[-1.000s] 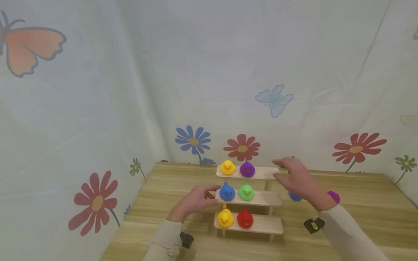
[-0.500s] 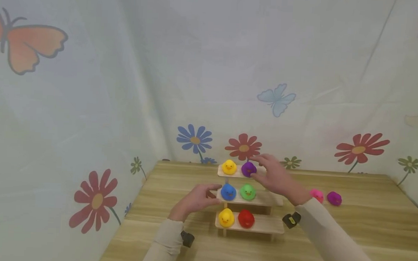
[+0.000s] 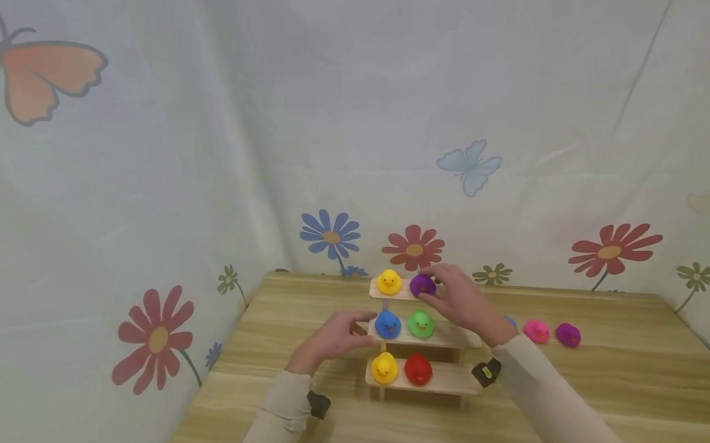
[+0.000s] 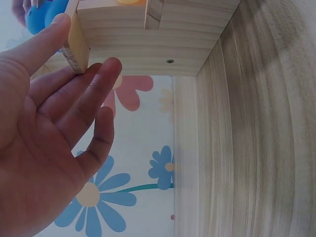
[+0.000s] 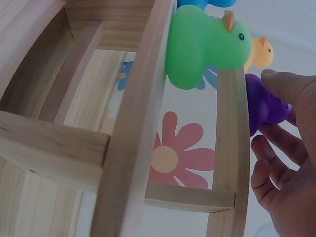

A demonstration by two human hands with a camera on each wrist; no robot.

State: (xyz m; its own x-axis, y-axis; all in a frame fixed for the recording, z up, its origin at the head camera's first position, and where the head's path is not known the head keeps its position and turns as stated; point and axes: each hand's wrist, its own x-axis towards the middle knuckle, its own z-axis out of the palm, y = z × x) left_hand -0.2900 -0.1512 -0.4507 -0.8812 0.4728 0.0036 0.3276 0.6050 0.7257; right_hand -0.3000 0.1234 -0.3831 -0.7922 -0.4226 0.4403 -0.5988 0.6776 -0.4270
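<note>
A three-tier wooden display shelf (image 3: 448, 336) bears several rubber ducks. At the end of its middle tier my left hand (image 3: 339, 338) holds the board between thumb and fingers, beside a blue duck (image 3: 388, 325). On the top tier, my right hand (image 3: 463, 299) pinches a purple duck (image 3: 421, 286) between thumb and fingers; the right wrist view shows this purple duck (image 5: 264, 103) at the board's edge. A yellow duck (image 3: 389, 282) sits left of it. Below is a green duck (image 3: 420, 323); the bottom tier carries a yellow duck (image 3: 384, 369) and a red duck (image 3: 418, 369).
Right of the shelf, a pink duck (image 3: 537, 331) and another purple duck (image 3: 568, 335) stand on the wooden table (image 3: 622, 378). A further blue duck (image 3: 509, 322) is partly hidden by the right wrist. A flowered curtain (image 3: 358, 149) hangs behind.
My right hand has moved left from the right end of the top tier to the purple duck and now grips it. The left hand stays at the shelf's end.
</note>
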